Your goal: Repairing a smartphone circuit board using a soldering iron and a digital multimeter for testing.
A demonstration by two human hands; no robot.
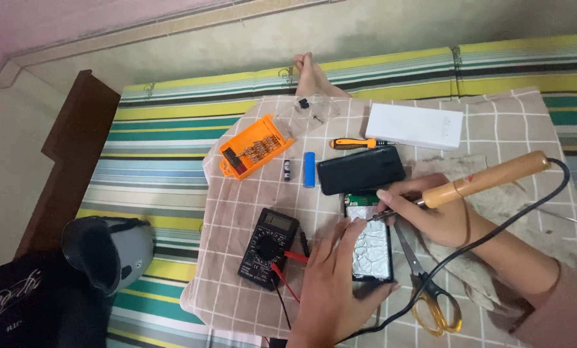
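On a checked cloth point(250, 283) over a striped mat, we solder.
Our right hand point(433, 216) grips the soldering iron point(475, 180); our left hand point(333, 277) steadies the opened device point(372, 248), fingers spread.

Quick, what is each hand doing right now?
Left hand: open, fingers resting on the opened device, steadying it.
Right hand: closed around the wooden-handled soldering iron, tip at the device's top end.
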